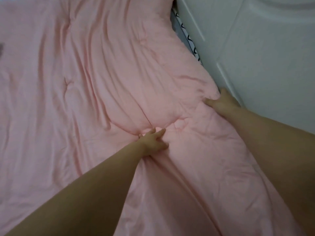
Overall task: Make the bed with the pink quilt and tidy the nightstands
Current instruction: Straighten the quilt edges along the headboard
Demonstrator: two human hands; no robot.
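Across nearly the whole view lay the pink quilt [88, 86], spread over the bed with long creases running from the far end toward the person and a few stitched puckers showing in its surface. Along its right edge the quilt bulged into a rounded fold that pressed close to a white panelled surface [255, 57], perhaps a headboard or a wall, though which could not be told. Between that fold and the white surface a narrow strip of white fabric with black markings [191, 43] showed, mostly hidden. The left hand [154, 142] reached out on a bare forearm from the lower left and rested on the quilt near the middle of the view, its fingers [161, 132] spread apart and pressing down into the cloth just below the bulging fold, gripping nothing. The right hand [221, 102] reached from the lower right along the white surface and lay at the quilt's edge, its thumb pointing left onto the cloth; the fingers were tucked out of sight beside the fold, so whether they closed on the quilt's edge could not be told. At the far left edge of the view a small dark shape [1, 48] sat on the quilt, too cut off to identify.
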